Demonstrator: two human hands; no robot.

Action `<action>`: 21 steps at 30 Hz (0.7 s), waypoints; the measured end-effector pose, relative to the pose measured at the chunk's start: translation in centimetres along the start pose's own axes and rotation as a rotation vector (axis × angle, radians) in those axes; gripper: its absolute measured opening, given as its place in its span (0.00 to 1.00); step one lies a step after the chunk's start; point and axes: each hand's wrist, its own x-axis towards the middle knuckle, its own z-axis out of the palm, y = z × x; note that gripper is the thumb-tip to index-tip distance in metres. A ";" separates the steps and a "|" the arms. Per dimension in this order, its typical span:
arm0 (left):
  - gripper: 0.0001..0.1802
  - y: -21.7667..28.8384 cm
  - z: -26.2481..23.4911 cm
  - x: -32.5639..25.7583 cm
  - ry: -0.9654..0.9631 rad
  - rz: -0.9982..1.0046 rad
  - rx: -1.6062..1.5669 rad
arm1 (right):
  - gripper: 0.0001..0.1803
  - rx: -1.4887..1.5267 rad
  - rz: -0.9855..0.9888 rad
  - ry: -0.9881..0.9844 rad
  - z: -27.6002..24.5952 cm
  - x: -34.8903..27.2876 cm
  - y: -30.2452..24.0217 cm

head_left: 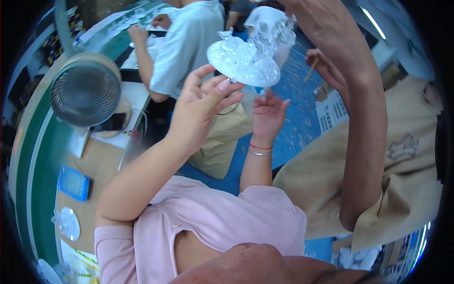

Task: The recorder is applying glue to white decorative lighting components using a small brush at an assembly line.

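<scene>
My left hand (201, 106) pinches the near edge of a clear ornament (243, 64) between thumb and fingers. The ornament has a flat round base with shiny transparent figures on top and is held up, tilted, at the upper middle. Just below its right side is my right hand (269, 116), wearing a red string and a silver bangle. Its fingers are apart and partly blurred; the hand looks unloaded. From the right a co-worker's bare arm (362, 109) reaches above the ornament; whether that hand touches it is cut off. The co-worker's other hand (328, 71) holds a thin brown stick.
On the left bench stand a round fan (86, 90), a dark phone (109, 123), a blue rectangular tray (74, 183) and another clear round-based ornament (69, 223). A tan bag (217, 142) lies beyond my arms. A person in a light shirt (189, 47) works ahead.
</scene>
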 end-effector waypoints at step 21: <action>0.23 -10.0 -16.2 -4.4 -0.463 0.383 1.742 | 0.31 1.912 1.339 0.930 10.6 -16.5 3.7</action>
